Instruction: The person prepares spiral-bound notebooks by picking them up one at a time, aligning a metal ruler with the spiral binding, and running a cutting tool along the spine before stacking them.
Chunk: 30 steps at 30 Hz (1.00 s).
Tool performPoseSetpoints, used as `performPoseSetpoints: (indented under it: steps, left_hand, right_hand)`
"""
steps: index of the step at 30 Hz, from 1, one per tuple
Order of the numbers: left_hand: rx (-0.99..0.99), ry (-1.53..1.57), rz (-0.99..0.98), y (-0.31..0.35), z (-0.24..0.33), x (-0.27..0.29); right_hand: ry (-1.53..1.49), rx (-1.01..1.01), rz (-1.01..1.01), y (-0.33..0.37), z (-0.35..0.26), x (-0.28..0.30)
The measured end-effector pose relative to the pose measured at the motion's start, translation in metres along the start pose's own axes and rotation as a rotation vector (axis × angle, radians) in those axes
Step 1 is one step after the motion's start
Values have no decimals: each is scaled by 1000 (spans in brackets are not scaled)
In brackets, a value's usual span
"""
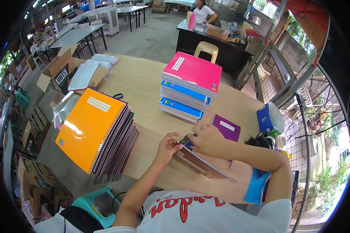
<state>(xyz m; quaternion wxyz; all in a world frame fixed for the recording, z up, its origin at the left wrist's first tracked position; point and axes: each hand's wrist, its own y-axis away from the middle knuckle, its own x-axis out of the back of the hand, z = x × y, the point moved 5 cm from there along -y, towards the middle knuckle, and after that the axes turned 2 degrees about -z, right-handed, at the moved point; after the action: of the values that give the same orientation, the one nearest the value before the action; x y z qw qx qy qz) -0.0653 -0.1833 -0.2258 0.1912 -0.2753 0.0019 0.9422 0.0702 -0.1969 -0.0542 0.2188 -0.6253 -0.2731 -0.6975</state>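
In front of me a spiral notebook (207, 163) with a brownish cover stands tilted over the table, its wire coil running along the upper edge. The fingers of my left hand (168, 148) pinch the far left end of the coil. My right hand (207, 139) is curled over that same end, gripping a small dark tool (187, 140) whose kind is mostly hidden by the fingers. Just beyond my right hand a purple notebook (226, 126) lies flat. To the left rises a tall stack of spiral notebooks with an orange notebook (91, 126) on top.
Pink and blue notebooks (192, 73) are piled at the far middle of the wooden table (140, 83). An opened carton (62, 72) is at the far left. A blue box (263, 119) and tape rolls (280, 141) crowd the right edge. A teal stool (91, 202) stands below left.
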Motion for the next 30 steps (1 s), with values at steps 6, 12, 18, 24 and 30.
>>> performPoseSetpoints:
  steps: [6, 12, 18, 24, 30]
  left_hand:
    - [-3, 7, 61, 5, 4, -6]
    - [-679, -1367, 28, 40, 77, -83]
    - [-638, -1530, -430, 32, 32, -102]
    - [-692, -1655, -346, 31, 118, -130]
    - [-532, -1372, 777, 25, 379, -51]
  right_hand:
    - [-445, -65, 205, 32, 32, -18]
    - [-563, -826, 480, 179, 141, -120]
    - [-266, -1428, 356, 293, 112, -259]
    - [-154, -1409, 352, 317, 82, -290]
    - [-192, -1458, 294, 327, 75, -285]
